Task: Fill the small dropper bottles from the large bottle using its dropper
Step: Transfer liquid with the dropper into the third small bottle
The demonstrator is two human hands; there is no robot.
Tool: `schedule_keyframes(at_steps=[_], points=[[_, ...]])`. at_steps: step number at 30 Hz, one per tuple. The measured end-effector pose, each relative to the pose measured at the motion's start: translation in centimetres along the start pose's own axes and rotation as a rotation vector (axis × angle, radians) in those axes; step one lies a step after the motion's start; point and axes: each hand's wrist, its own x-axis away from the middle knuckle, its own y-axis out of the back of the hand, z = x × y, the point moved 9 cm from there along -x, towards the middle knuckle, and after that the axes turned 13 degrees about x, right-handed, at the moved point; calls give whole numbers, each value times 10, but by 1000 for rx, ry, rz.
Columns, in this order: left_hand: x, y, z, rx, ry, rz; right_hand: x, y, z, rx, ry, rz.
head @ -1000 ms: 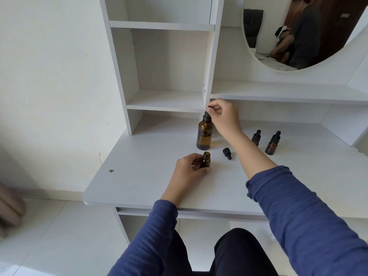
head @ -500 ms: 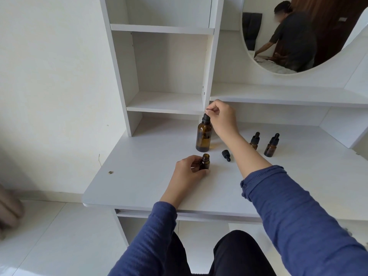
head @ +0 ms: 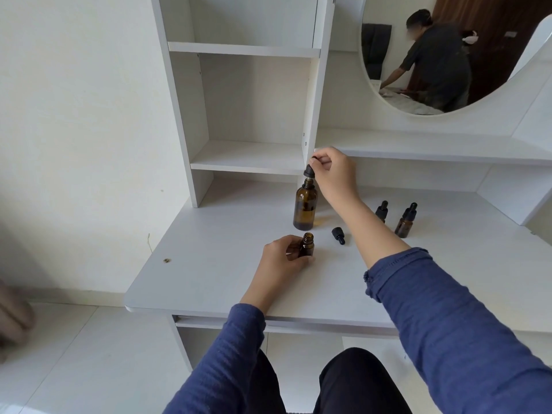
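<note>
**Two hands working with amber dropper bottles on a white bench**

A person in blue sleeves sits at a white bench (head: 215,264). The right hand (head: 331,171) reaches forward and pinches the black bulb of the dropper (head: 309,171) between thumb and fingertips, a narrow grip. The dropper's cap hangs just above the neck of the large bottle (head: 305,209), not screwed on. Its glass tube is too small to make out.

The large bottle stands upright near the back of the bench, under a shelf unit (head: 251,156). Just in front of it the left hand (head: 283,258) rests on the bench, its grip curled round the small bottle (head: 307,245), which is upright with its mouth uncovered. A loose cap (head: 338,235) lies on its side just right of that bottle.

Beyond the right forearm stand a capped bottle (head: 382,209) and, just right of it, a second capped bottle (head: 405,221). A round mirror (head: 448,70) above reflects another person bending over.
</note>
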Motion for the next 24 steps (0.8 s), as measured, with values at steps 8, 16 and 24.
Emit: schedule_keyframes(at_steps=[8, 16, 24], points=[[3, -1, -2, 29, 6, 3, -11, 41, 39, -57, 146, -182], [4, 0, -2, 41, -8, -4, -3, 83, 59, -136, 239, -331], [3, 0, 0, 34, -21, -29, 35, 68, 44, -110, 262, -206]])
